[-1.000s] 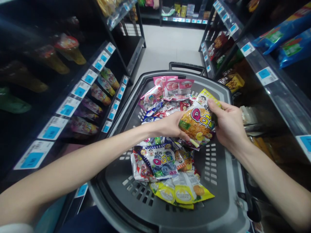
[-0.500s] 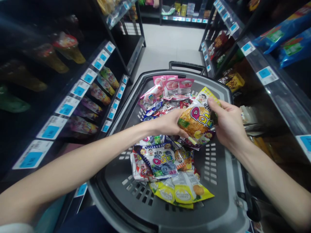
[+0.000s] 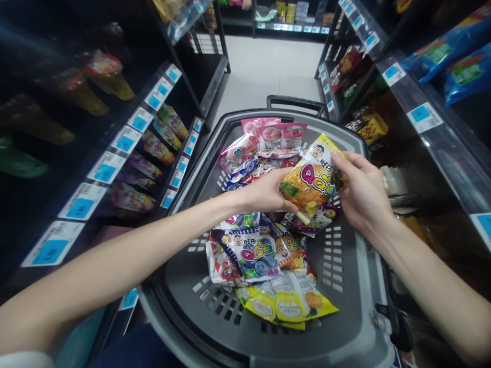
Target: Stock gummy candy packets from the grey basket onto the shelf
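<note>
Stocked shelves [image 3: 448,157] line our aisle [image 3: 272,64]. One orange packet [image 3: 307,184] is pinched between two hands, left hand [image 3: 273,190] at its lower side, right hand [image 3: 361,186] at its upper corner. Only that one is in hand; others already lie in the grey basket [image 3: 182,301] below: pink packets [image 3: 284,134] beyond the hands, a blueberry packet [image 3: 258,254] and yellow packets [image 3: 289,304] nearer.

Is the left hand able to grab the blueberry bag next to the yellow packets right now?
Probably yes, if it lets go first: the left hand is holding an orange-and-yellow QQ bag. The blueberry bag lies nearby, its front uncovered.
</note>
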Available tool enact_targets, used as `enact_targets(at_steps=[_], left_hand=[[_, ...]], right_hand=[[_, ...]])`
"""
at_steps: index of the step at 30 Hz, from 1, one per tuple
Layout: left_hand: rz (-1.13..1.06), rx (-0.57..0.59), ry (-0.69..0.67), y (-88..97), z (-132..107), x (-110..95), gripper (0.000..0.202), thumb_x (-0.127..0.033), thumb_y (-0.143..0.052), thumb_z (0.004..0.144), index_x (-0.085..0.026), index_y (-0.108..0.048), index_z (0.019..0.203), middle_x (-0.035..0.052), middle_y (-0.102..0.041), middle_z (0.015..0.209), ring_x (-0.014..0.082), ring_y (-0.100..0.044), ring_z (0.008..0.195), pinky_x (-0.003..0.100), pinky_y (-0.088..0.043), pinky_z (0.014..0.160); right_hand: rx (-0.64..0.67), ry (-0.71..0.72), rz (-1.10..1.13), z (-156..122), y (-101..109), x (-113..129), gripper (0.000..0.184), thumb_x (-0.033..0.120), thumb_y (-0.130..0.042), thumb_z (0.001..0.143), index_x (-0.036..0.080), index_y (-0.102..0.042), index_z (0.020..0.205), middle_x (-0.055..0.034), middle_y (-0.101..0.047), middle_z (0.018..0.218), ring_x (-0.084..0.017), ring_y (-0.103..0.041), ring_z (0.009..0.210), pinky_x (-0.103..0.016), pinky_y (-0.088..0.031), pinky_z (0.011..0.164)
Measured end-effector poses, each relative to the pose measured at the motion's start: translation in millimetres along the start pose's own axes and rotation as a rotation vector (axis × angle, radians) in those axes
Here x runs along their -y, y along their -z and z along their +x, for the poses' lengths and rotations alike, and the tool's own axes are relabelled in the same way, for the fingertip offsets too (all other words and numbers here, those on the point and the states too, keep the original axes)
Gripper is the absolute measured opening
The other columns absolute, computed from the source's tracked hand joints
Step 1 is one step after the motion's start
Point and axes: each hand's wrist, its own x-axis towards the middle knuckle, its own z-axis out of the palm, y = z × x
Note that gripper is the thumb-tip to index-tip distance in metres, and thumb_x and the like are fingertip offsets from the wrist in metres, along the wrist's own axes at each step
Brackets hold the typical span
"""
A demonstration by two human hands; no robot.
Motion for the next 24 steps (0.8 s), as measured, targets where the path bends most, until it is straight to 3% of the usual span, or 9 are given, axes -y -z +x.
enact_targets(at_steps=[17, 24], left_hand=[[0.116, -0.017, -0.018, 2.8, -0.5, -0.2, 0.065, 0.001, -0.082, 0.065, -0.007, -0.062, 0.126, 0.0142, -0.07, 0.126, 0.0271, -0.067, 0.116, 0.048, -0.052, 0.111], [0.121, -0.009, -0.023, 3.7, -0.5, -0.1, 0.067, 0.0, -0.082, 0.065, -0.008, -0.061, 0.128, 0.014, -0.069, 0.128, 0.0278, -0.066, 0.118, 0.049, -0.052, 0.111]], right_hand=[[-0.057, -0.05, 0.052, -3.0, -6.2, 4.4, 0.027, 0.034, -0.094, 0.065, 0.025, -0.073, 0.079, -0.0011, -0.071, 0.086, -0.022, -0.068, 0.084, -0.036, -0.061, 0.075], [0.007, -0.034, -0.008, 1.7, 1.0, 0.1, 0.029, 0.041, -0.094, 0.068, 0.028, -0.071, 0.081, -0.0031, -0.072, 0.092, -0.026, -0.069, 0.089, -0.041, -0.063, 0.077]])
